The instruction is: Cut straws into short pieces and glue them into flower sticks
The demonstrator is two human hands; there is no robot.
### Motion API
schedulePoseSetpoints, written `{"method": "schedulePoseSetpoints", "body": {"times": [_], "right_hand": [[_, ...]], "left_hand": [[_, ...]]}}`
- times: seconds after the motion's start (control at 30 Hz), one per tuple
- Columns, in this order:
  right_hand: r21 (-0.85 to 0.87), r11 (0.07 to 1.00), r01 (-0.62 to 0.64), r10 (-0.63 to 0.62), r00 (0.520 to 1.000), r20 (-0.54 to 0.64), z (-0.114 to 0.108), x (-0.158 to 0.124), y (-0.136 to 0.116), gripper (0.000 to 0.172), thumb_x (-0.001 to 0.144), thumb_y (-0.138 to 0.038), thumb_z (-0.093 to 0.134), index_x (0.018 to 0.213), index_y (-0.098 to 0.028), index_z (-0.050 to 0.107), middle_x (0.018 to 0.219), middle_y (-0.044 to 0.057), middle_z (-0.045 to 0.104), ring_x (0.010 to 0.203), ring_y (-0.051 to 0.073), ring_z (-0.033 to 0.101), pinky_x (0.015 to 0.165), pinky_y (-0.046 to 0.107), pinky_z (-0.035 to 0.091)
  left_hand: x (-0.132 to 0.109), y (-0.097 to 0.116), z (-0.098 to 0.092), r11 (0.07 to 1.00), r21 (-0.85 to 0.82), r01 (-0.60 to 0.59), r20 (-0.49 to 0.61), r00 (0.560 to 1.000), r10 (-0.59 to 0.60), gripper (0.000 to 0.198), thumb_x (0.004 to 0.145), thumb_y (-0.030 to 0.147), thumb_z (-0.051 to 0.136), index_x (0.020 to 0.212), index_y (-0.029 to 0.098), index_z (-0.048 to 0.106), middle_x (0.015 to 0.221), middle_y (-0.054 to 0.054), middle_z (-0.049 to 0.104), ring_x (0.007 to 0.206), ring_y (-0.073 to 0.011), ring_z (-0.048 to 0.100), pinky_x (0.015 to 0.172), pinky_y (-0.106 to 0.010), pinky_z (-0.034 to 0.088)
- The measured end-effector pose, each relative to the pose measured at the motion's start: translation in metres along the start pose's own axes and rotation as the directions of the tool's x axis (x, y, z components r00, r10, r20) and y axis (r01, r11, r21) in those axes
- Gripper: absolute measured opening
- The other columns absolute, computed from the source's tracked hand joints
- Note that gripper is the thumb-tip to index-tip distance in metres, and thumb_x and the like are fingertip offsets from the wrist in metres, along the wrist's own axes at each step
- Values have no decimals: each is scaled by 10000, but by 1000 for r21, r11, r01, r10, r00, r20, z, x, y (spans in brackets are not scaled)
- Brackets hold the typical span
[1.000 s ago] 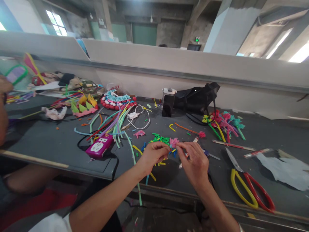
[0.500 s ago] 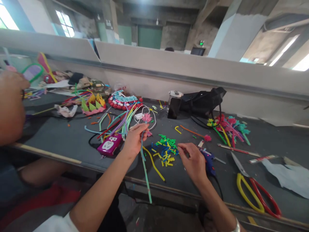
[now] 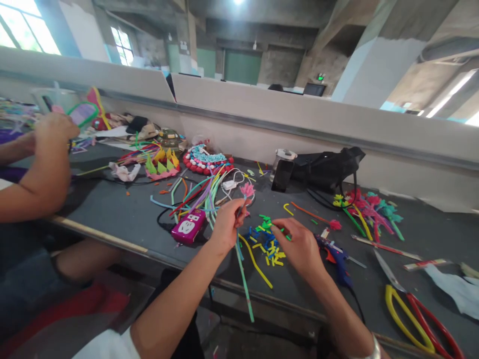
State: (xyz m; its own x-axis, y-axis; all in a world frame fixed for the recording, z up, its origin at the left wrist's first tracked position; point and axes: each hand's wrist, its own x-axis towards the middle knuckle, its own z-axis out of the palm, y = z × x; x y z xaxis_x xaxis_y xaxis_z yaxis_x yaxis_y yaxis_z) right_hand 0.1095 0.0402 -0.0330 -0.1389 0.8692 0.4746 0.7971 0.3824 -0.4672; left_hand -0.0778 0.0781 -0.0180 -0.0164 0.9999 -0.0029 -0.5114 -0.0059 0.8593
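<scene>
My left hand (image 3: 229, 223) is closed around the stem of a pipe-cleaner flower. Its pink head (image 3: 247, 189) shows just above my fingers, and the pale green stem (image 3: 245, 286) hangs down past the table edge. My right hand (image 3: 299, 244) hovers over the near side of a pile of short green, blue and yellow pieces (image 3: 268, 244). Thumb and forefinger are pinched together at the green pieces; whatever they may hold is too small to make out. A blue glue gun (image 3: 340, 262) lies just right of that hand. A yellow pipe cleaner (image 3: 258, 264) rests beside the left hand's stem.
Large scissors (image 3: 391, 274) with yellow and red handles lie at the right. Finished flowers (image 3: 374, 209), a black bag (image 3: 325, 169) and a phone (image 3: 282, 175) are farther back. A purple power socket (image 3: 189, 227) sits left. A co-worker's arm (image 3: 41, 174) reaches in.
The whole view has shifted, so everything appears farther right and slightly lower. My right hand's fingertips have moved in over the green pieces. My left hand still holds the flower.
</scene>
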Motion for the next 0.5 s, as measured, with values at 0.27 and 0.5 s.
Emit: {"method": "schedulePoseSetpoints", "body": {"times": [0.27,0.5], "right_hand": [[-259,897,-357,277,913,-300,-56,-67,79,374,858,-520,483,944,-228,700,906,64,713,815,256,658,704,362,481],[-253,834,-490,395,851,-345,-87,-95,125,411,804,-568,481,901,-241,711,874,71,723,800,279,678,678,380,493]], "left_hand": [[-4,-14,16,998,-36,53,16,998,-53,218,631,293,735,745,108,711,588,14,542,421,-28,362,403,-199,170],[-3,-30,33,995,-9,99,-6,995,-99,268,597,305,785,759,103,718,589,9,549,441,-38,400,402,-197,206]]}}
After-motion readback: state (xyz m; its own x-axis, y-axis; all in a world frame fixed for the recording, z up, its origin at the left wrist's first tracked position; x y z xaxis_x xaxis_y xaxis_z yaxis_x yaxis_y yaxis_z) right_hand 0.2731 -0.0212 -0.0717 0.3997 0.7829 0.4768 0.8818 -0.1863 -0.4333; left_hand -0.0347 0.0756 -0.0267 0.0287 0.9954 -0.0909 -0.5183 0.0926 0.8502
